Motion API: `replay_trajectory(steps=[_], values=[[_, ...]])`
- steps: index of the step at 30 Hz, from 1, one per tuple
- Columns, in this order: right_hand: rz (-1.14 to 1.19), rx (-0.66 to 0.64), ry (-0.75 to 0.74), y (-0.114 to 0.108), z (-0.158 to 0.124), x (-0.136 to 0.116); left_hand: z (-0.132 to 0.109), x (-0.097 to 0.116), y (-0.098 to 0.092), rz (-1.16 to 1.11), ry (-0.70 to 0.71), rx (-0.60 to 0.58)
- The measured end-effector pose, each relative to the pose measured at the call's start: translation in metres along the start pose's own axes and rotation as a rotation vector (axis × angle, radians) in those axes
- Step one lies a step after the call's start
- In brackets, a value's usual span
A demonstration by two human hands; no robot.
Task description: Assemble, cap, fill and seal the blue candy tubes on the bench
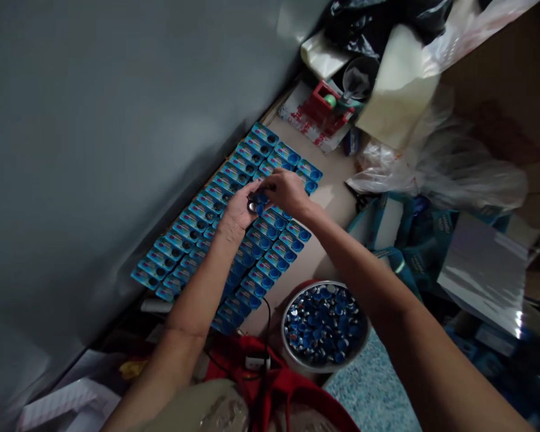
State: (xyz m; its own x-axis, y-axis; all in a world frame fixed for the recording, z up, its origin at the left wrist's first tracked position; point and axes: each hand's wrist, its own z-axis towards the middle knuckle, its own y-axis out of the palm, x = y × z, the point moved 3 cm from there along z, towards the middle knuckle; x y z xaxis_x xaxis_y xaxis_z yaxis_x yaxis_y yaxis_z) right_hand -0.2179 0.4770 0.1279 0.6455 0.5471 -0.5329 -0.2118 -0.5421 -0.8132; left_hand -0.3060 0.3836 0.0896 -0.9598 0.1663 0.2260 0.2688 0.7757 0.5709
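You're at the handling step, by the look of it: discs (252, 207) sit in your left hand (238, 207), and your right hand (290, 191) works at them from the other side, over the rows of blue cards (292, 241). Left grip: cupped, grasping a few discs. Right grip: fingertips drawn together at the discs; can't tell if one is pinched. Cards in the row by the wall (117, 120) show dark round spots; those in the rows away from it mostly show blue rounds. My read: the next move calls for one disc separated cleanly, with a light pinch and no knock to the cards below.

Surface (335, 207): pale, cards in tight diagonal rows. The tub (327, 367) of loose discs is near you, just beside the cards. Red tape dispenser (319, 107) at the far end, black bag (369, 27) beyond. Clear bag (470, 159) and a pile of packaging (389, 225) to the right. Red cloth (225, 357) and a black cable (269, 315) close to you. Room's dim, cramped.
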Motion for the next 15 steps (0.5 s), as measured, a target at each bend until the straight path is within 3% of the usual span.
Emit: replay_trajectory(steps=[7, 15], values=[[-0.037, 0.075, 0.195, -0.001, 0.009, 0.025, -0.009, 0.002, -0.009, 0.022, -0.004, 0.002], [-0.257, -0.134, 0.344, 0.007, 0.051, 0.030, -0.006, 0.023, -0.016, 0.028, 0.050, -0.069]])
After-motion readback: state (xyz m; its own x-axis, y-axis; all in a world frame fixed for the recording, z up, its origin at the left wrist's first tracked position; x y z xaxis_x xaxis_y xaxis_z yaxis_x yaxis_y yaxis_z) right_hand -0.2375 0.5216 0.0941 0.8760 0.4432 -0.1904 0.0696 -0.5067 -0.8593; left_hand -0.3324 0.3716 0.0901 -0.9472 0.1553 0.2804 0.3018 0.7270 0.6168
